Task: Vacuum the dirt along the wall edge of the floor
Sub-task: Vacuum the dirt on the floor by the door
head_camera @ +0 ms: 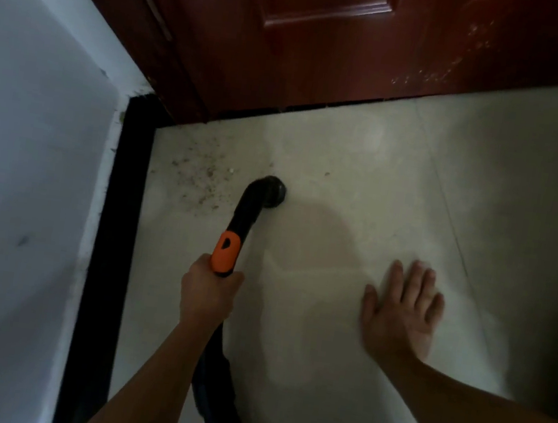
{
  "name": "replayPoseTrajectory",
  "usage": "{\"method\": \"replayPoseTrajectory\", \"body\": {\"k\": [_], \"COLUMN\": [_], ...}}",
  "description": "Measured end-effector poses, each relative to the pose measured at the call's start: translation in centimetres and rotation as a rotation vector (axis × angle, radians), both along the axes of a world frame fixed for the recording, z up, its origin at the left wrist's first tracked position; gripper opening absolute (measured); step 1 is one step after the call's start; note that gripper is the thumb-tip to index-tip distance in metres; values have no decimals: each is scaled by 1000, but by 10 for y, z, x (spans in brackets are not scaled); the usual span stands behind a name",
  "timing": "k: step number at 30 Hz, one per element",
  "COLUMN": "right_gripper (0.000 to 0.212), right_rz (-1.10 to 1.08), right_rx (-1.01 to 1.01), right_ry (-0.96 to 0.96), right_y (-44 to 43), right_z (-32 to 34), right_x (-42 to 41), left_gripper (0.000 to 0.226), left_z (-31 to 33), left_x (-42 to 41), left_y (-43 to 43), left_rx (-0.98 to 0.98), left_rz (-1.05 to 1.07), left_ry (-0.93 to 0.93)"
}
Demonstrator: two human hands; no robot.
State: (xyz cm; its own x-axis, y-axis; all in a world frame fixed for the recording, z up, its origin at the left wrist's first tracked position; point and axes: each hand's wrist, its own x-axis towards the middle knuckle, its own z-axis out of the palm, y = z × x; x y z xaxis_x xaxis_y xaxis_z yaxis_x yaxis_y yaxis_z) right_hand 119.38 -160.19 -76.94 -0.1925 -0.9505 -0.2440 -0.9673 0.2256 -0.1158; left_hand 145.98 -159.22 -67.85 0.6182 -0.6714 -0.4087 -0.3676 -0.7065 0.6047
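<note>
My left hand (208, 296) grips the black vacuum wand (245, 212) just below its orange collar (226, 252). The wand's round black nozzle (273, 192) rests on the pale tiled floor. Scattered brown dirt (198, 179) lies to the left of the nozzle, in the corner between the black baseboard (121, 212) and the door. My right hand (401, 307) is spread flat, palm down, on the floor to the right, holding nothing. The black hose (215, 387) trails back beneath my left forearm.
A white wall (26, 178) runs down the left side above the baseboard. A dark red wooden door (328, 40) with its frame closes off the far edge. Pale floor tiles (414, 193) stretch to the right, with a grout line running diagonally.
</note>
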Motion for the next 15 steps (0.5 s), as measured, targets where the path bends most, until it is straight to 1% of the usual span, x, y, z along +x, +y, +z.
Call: {"method": "replayPoseTrajectory", "body": {"k": [5, 8, 11, 13, 15], "right_gripper": [76, 76, 75, 75, 75], "right_rz": [7, 8, 0, 4, 11], "right_rx": [7, 20, 6, 13, 10], "right_ry": [-40, -51, -46, -47, -43], "right_y": [1, 0, 0, -1, -1], "right_z": [3, 5, 5, 6, 6], "right_x": [0, -1, 0, 1, 0], "left_gripper": [15, 15, 17, 18, 18], "left_z": [8, 13, 11, 5, 2], "left_x": [12, 17, 4, -14, -26], "left_y": [66, 69, 39, 14, -7], "left_rx": [11, 28, 7, 12, 13], "left_rz": [116, 155, 55, -60, -120], "left_ry": [-53, -119, -187, -169, -143]}}
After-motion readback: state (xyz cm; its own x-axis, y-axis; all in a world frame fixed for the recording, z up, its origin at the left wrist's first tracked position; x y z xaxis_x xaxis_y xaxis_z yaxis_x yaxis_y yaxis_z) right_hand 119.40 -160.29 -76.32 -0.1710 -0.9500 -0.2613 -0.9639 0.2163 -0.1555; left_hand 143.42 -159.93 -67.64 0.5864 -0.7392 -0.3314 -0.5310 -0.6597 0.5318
